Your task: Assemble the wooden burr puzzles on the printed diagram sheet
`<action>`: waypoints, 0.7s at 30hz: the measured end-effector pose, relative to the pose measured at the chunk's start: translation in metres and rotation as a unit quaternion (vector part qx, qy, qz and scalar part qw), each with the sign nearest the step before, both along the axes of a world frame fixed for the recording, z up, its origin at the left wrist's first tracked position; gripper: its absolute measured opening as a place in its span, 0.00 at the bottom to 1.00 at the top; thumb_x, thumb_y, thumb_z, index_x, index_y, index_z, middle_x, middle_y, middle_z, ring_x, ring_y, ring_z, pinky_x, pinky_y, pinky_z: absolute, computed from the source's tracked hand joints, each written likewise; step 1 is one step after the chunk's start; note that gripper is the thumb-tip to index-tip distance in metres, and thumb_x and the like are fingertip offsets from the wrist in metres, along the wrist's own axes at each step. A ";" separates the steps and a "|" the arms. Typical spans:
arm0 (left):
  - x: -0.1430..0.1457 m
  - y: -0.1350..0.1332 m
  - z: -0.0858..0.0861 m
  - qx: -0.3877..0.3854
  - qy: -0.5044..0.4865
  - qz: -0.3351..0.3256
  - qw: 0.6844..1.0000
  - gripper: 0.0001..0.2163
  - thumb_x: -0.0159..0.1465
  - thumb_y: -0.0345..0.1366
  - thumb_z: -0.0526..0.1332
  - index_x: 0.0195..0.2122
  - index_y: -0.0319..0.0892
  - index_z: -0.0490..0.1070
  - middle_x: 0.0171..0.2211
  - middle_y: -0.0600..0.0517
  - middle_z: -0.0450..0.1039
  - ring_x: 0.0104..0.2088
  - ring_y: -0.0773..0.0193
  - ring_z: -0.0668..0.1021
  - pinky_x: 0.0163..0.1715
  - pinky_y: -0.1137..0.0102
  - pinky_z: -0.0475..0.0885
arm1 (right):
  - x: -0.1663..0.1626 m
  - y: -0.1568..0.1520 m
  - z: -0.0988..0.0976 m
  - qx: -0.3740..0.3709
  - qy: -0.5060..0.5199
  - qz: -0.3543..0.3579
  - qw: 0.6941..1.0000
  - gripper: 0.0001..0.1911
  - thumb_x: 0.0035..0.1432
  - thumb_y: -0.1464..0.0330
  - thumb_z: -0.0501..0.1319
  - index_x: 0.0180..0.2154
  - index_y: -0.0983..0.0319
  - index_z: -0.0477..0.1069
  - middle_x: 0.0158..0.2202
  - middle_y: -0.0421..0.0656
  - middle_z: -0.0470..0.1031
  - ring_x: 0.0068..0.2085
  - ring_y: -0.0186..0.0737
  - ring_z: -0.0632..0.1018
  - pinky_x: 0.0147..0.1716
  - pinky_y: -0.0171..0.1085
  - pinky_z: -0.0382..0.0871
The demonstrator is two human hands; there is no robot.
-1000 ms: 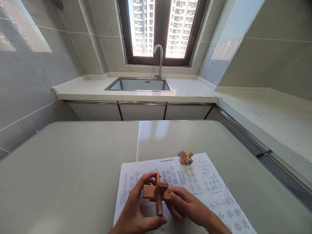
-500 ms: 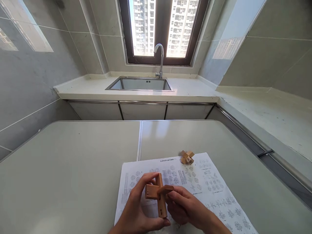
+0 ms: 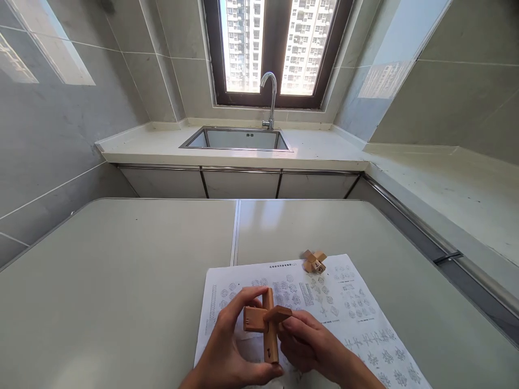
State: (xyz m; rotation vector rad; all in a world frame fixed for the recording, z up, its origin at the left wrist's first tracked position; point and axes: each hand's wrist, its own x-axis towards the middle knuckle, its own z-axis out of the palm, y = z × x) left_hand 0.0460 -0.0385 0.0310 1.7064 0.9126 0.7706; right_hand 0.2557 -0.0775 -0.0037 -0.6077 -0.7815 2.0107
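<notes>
Low over the sheet, both my hands hold a wooden burr puzzle (image 3: 269, 340) made of crossed notched bars. Thumb and forefinger of my left hand (image 3: 231, 346) grip the ends of its long upright bar, which bears a dark mark near the lower end. One block (image 3: 254, 319) of the puzzle juts out to the left. My right hand (image 3: 308, 343) has its fingers closed at the puzzle's right side, by a slanting bar (image 3: 279, 313). Exactly what those fingertips pinch is partly hidden.
A printed diagram sheet (image 3: 365, 324) lies under my hands on the pale table (image 3: 121, 281). At its far edge rests another small wooden interlocking puzzle (image 3: 314, 262). Beyond the table are a counter (image 3: 324, 143), a sink (image 3: 239, 148) and a faucet (image 3: 272, 100).
The whole view has shifted slightly, so everything sits a little further right. My hands keep the same hold on the wooden puzzle.
</notes>
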 end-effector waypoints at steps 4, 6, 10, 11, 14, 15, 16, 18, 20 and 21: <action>0.000 0.000 -0.004 0.023 -0.015 0.018 0.999 0.42 0.47 0.40 0.78 0.64 0.51 0.66 0.55 0.46 0.76 0.51 0.47 0.79 0.55 0.58 0.75 | 0.001 0.002 0.003 -0.006 -0.006 -0.011 1.000 0.26 0.66 0.49 0.66 0.26 0.59 0.62 0.13 0.26 0.51 0.14 0.25 0.51 0.13 0.29 0.45; 0.000 0.001 -0.004 0.030 -0.018 0.024 0.999 0.41 0.48 0.40 0.77 0.64 0.51 0.66 0.55 0.46 0.76 0.51 0.47 0.79 0.56 0.57 0.74 | 0.002 0.003 0.004 -0.016 -0.013 -0.015 1.000 0.26 0.66 0.50 0.66 0.26 0.59 0.62 0.14 0.27 0.51 0.15 0.26 0.51 0.13 0.29 0.45; 0.000 0.003 -0.001 0.017 -0.024 0.007 1.000 0.40 0.50 0.38 0.76 0.64 0.54 0.65 0.54 0.49 0.76 0.52 0.48 0.79 0.57 0.57 0.73 | 0.002 0.004 0.004 -0.021 -0.009 -0.014 1.000 0.27 0.67 0.50 0.66 0.24 0.59 0.61 0.14 0.27 0.51 0.15 0.26 0.51 0.13 0.30 0.45; 0.000 0.003 -0.001 0.011 -0.024 0.003 1.000 0.39 0.50 0.38 0.75 0.64 0.54 0.65 0.54 0.49 0.76 0.52 0.48 0.79 0.57 0.57 0.72 | 0.002 0.004 0.004 -0.021 -0.007 -0.013 1.000 0.28 0.67 0.50 0.65 0.23 0.59 0.61 0.14 0.28 0.51 0.15 0.26 0.51 0.13 0.30 0.45; -0.001 0.003 -0.004 -0.009 -0.021 -0.002 1.000 0.39 0.52 0.39 0.75 0.65 0.56 0.64 0.58 0.48 0.75 0.56 0.46 0.77 0.60 0.54 0.70 | 0.002 0.004 0.005 -0.020 -0.009 -0.016 1.000 0.27 0.67 0.50 0.65 0.23 0.59 0.61 0.14 0.28 0.50 0.15 0.26 0.51 0.13 0.30 0.45; -0.001 0.004 -0.005 -0.013 -0.021 -0.003 1.000 0.39 0.53 0.39 0.75 0.66 0.56 0.63 0.60 0.48 0.74 0.58 0.45 0.77 0.61 0.53 0.69 | 0.003 0.004 0.005 -0.019 -0.012 -0.020 1.000 0.27 0.67 0.50 0.64 0.24 0.59 0.62 0.14 0.28 0.50 0.15 0.26 0.51 0.14 0.30 0.45; -0.002 0.004 -0.006 -0.016 -0.023 -0.006 1.000 0.39 0.54 0.39 0.75 0.66 0.57 0.63 0.61 0.48 0.73 0.59 0.44 0.76 0.62 0.52 0.69 | 0.003 0.004 0.005 -0.019 -0.015 -0.025 0.999 0.27 0.67 0.51 0.64 0.24 0.59 0.62 0.14 0.28 0.50 0.15 0.26 0.51 0.14 0.30 0.45; -0.002 0.005 -0.006 -0.020 -0.033 -0.020 0.999 0.38 0.55 0.39 0.76 0.66 0.58 0.64 0.63 0.48 0.72 0.62 0.43 0.75 0.65 0.51 0.67 | 0.004 0.003 0.005 -0.017 -0.022 -0.033 0.999 0.26 0.67 0.51 0.64 0.24 0.59 0.62 0.13 0.28 0.50 0.15 0.26 0.51 0.14 0.30 0.44; -0.001 0.005 -0.003 -0.028 -0.051 -0.036 0.998 0.36 0.55 0.39 0.77 0.64 0.58 0.66 0.65 0.47 0.70 0.65 0.41 0.72 0.66 0.50 0.67 | 0.004 0.003 0.005 -0.014 -0.028 -0.038 0.999 0.27 0.67 0.51 0.64 0.24 0.59 0.61 0.13 0.28 0.50 0.15 0.26 0.51 0.14 0.30 0.44; -0.001 0.006 -0.001 -0.037 -0.060 -0.044 0.997 0.35 0.55 0.39 0.77 0.63 0.58 0.68 0.66 0.47 0.69 0.66 0.41 0.72 0.65 0.50 0.68 | 0.005 0.003 0.005 -0.012 -0.031 -0.040 0.999 0.27 0.67 0.51 0.64 0.24 0.59 0.62 0.13 0.28 0.50 0.15 0.26 0.51 0.14 0.30 0.45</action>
